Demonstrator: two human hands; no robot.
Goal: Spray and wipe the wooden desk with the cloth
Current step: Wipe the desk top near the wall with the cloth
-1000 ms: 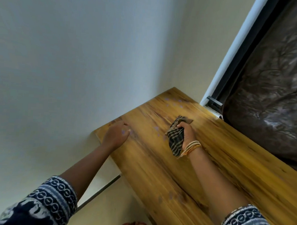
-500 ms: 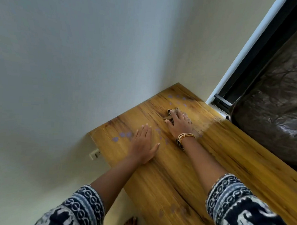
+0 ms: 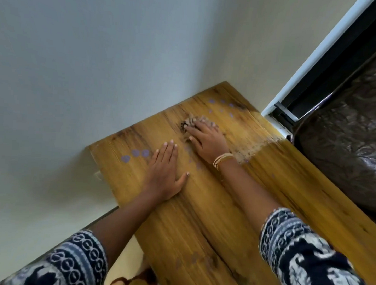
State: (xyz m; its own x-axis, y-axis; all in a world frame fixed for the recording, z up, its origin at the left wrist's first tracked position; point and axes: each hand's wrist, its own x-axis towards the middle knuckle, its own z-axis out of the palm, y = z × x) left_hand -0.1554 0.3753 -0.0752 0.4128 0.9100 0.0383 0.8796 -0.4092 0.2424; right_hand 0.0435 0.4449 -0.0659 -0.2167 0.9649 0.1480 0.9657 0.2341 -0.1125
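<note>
I observe the wooden desk (image 3: 233, 209) running from the near right toward the far corner, where it meets the pale wall (image 3: 89, 62). Its top shows streaked yellow-brown grain.

My right hand (image 3: 206, 140) lies palm down near the far end of the desk, on top of the cloth (image 3: 186, 124). The fingers are extended, slightly spread and flat; they press on the cloth rather than pinch it. The cloth is almost wholly covered by the hand. Only a bunched, brownish edge shows past the fingertips, on the far-left side of the hand, and a smaller bit shows beside the thumb. This area is blurred, so I cannot tell the cloth's pattern or how it is folded. Thin gold-toned bangles (image 3: 222, 160) sit at the right wrist.

My left hand (image 3: 165, 173) rests flat on the desk, just beside the right hand and nearer to me. The four fingers are straight and held close together, the thumb is splayed out to the right. It holds nothing and does not touch the cloth.

Small pale purple spots (image 3: 135, 154) lie on the wood just left of the left fingertips; more of them (image 3: 222, 104) lie beyond the cloth, near the far corner. A lighter, speckled patch (image 3: 250, 145) lies right of the right wrist.

Both forearms wear dark blue and white patterned sleeves (image 3: 302, 255). A dark, wrinkled, glossy covering (image 3: 351, 138) lies along the desk's right edge, beside a white frame (image 3: 316, 55).
</note>
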